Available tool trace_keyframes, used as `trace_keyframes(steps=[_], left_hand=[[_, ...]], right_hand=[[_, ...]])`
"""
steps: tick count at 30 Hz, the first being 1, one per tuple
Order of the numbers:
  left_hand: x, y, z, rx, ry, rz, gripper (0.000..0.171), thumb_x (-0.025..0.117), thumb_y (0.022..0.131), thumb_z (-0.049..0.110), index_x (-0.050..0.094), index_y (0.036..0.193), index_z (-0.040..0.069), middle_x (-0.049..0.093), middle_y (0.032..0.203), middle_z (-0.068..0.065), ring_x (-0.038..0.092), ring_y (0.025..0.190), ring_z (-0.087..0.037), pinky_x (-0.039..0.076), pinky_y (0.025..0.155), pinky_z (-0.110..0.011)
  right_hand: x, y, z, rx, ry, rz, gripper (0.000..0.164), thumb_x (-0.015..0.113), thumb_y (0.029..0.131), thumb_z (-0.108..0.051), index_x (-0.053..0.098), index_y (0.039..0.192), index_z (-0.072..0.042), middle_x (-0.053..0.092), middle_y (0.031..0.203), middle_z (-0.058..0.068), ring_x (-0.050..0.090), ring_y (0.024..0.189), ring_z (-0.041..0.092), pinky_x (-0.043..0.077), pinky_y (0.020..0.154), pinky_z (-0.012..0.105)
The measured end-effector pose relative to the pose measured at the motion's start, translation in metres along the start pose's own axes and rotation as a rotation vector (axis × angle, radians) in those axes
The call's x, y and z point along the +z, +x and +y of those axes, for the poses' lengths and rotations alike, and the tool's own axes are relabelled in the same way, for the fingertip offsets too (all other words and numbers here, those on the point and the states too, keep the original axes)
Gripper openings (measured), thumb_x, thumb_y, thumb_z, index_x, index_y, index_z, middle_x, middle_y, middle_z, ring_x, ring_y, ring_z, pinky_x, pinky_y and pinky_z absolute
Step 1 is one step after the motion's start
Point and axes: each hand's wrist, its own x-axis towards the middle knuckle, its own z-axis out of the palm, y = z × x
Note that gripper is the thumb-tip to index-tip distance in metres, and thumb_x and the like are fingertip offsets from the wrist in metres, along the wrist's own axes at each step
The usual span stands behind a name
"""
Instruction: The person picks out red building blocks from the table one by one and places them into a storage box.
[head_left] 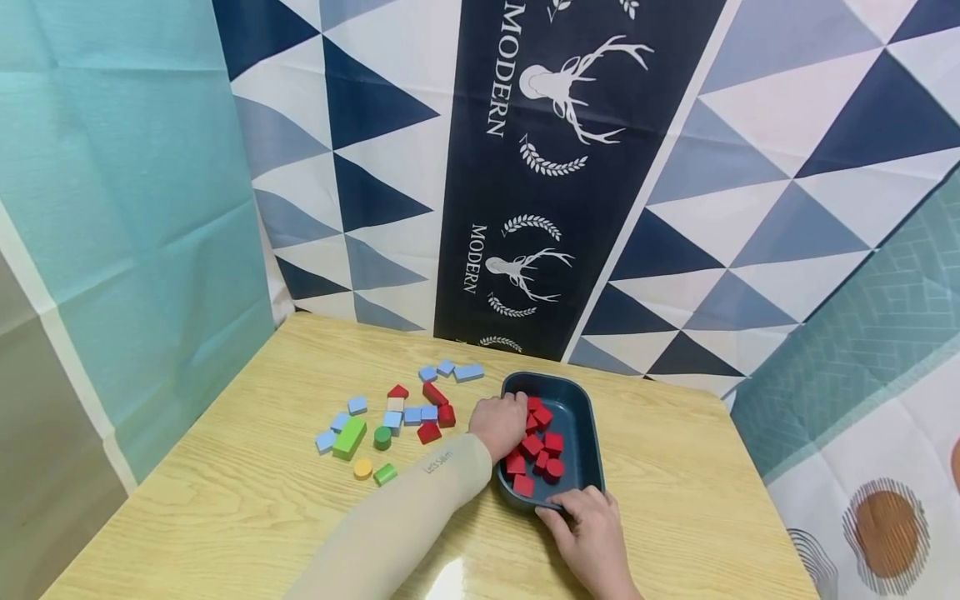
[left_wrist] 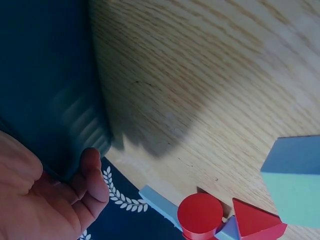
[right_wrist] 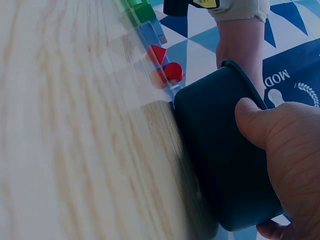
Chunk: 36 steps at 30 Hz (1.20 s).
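Note:
A dark blue, deep rectangular tray (head_left: pixel 577 429) stands on the table with several red blocks (head_left: pixel 532 447) inside, mostly along its left side. At the tray's left rim, my left hand (head_left: pixel 497 425) grips the edge with curled fingers; the left wrist view shows this hand (left_wrist: pixel 55 205) close against the tray wall (left_wrist: pixel 65 100). My right hand (head_left: pixel 591 529) holds the near rim. In the right wrist view, its thumb (right_wrist: pixel 250 117) presses the outside of the tray (right_wrist: pixel 220 150), and part of the other fingers is hidden.
Left of the tray lie loose blocks: blue ones (head_left: pixel 469 372), red ones (head_left: pixel 446 416), a long light green block (head_left: pixel 349 438), a dark green cylinder (head_left: pixel 382 438) and a yellow cylinder (head_left: pixel 363 469). A patterned cloth (head_left: pixel 390 167) hangs behind the wooden table (head_left: pixel 675 492).

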Motion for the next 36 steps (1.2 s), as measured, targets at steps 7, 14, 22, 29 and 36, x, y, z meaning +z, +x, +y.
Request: trace_keyframes(steps=[7,14,22,29,36], left_hand=[[-0.0015,0.0005,-0.0019,0.022,-0.013,-0.032,0.049,0.072,0.084,0.054,0.059,0.114,0.017,0.073,0.103,0.0,0.068,0.084,-0.018,0.057,0.072,-0.035],[0.0,0.0009,-0.0034,0.041,-0.001,-0.053,0.055,0.072,0.082,0.059,0.062,0.118,0.018,0.076,0.094,0.004,0.066,0.078,-0.016,0.057,0.069,-0.033],[-0.0003,0.0003,-0.0019,0.028,-0.007,-0.017,0.048,0.069,0.087,0.052,0.056,0.116,0.015,0.072,0.105,-0.001,0.069,0.083,-0.019,0.057,0.072,-0.035],[0.0008,-0.0007,0.0003,0.009,-0.033,0.044,0.02,0.046,0.104,0.025,0.055,0.117,0.013,0.067,0.11,-0.004,0.069,0.081,-0.019,0.058,0.071,-0.036],[0.0038,-0.0018,0.001,-0.014,-0.061,0.104,0.022,0.044,0.105,0.025,0.053,0.119,0.011,0.062,0.107,-0.006,0.067,0.081,-0.018,0.059,0.068,-0.034]], right_hand=[[-0.0001,0.0009,0.0001,-0.003,0.002,-0.002,0.021,0.089,0.069,-0.025,0.071,0.077,-0.03,0.065,0.075,-0.024,0.043,0.072,-0.002,0.031,0.077,0.034],[0.0005,0.0006,0.0007,-0.014,0.002,0.008,0.021,0.09,0.068,-0.025,0.071,0.077,-0.03,0.065,0.074,-0.024,0.043,0.072,-0.002,0.03,0.076,0.033],[0.0001,0.0009,0.0001,-0.005,0.001,0.003,0.021,0.09,0.068,-0.025,0.071,0.077,-0.03,0.065,0.075,-0.024,0.043,0.072,-0.002,0.031,0.077,0.034],[-0.0006,0.0015,-0.0006,-0.005,0.004,0.004,0.021,0.09,0.068,-0.025,0.071,0.077,-0.03,0.065,0.074,-0.023,0.042,0.071,-0.002,0.031,0.076,0.034],[-0.001,0.0017,-0.0012,-0.011,0.008,0.007,0.02,0.089,0.069,-0.024,0.071,0.077,-0.029,0.066,0.075,-0.022,0.043,0.072,-0.002,0.032,0.077,0.034]])
